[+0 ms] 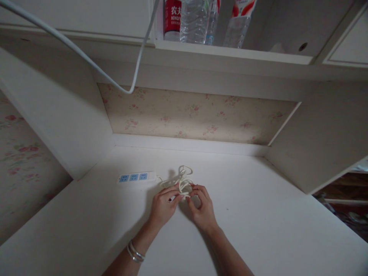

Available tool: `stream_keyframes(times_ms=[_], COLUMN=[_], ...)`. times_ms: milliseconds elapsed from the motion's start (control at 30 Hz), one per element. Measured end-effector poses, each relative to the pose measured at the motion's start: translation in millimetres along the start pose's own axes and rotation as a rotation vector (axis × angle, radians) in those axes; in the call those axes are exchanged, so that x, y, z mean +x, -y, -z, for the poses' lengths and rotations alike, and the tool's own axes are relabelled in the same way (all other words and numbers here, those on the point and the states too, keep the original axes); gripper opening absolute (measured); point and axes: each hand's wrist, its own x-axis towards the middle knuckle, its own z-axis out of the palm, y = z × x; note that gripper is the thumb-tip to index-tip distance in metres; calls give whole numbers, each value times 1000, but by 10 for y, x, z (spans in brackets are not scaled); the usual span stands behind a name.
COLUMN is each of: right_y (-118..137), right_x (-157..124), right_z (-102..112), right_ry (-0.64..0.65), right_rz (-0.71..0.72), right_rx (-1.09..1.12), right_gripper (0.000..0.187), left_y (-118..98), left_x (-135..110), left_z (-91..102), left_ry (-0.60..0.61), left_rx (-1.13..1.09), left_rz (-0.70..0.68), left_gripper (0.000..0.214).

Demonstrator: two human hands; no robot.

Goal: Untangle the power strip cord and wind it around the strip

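A white power cord [184,187], bunched into loose loops, is between my two hands above the white desktop. My left hand [164,205] pinches the left side of the loops; a small dark spot shows by its fingers, too small to name. From the right, my right hand [202,209] grips the cord between thumb and fingers. One loop extends beyond the hands toward the wall. To the left lies a white power strip [136,177] with blue socket faces, and the cord runs from its right end to the bundle.
White desktop [258,222] spreads around my hands, with side panels left and right. A shelf [235,53] with several plastic bottles [194,23] hangs overhead. A bent white cable or rod [94,67] crosses the upper left. Floral wallpaper [186,115] covers the back.
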Motion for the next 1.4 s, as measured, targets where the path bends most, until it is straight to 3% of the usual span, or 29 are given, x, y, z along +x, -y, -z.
stream_keyframes(times_ms=[300, 633, 833, 967, 1100, 1233, 1400], right_y=[44, 5, -1, 47, 80, 78, 34], right_x=[4, 8, 0, 6, 7, 2, 4], right_z=[-1, 15, -2, -2, 18, 1, -70], right_ry=[54, 130, 134, 106, 68, 124, 108], right_rz=[62, 29, -49, -74, -69, 16, 91], right_rx=[-32, 20, 136, 185, 124, 17, -64], right_gripper=[14, 8, 11, 11, 15, 24, 12], left_y=[40, 52, 37, 78, 98, 82, 86], left_x=[44, 51, 78, 70, 71, 67, 50], left_z=[-9, -7, 36, 9, -13, -17, -35], left_ry=[-47, -85, -155, -134, -108, -81, -85], left_rx=[-158, -163, -99, -147, -195, -193, -171], left_rz=[138, 135, 151, 164, 201, 226, 239], left_gripper=[12, 18, 18, 21, 21, 20, 22])
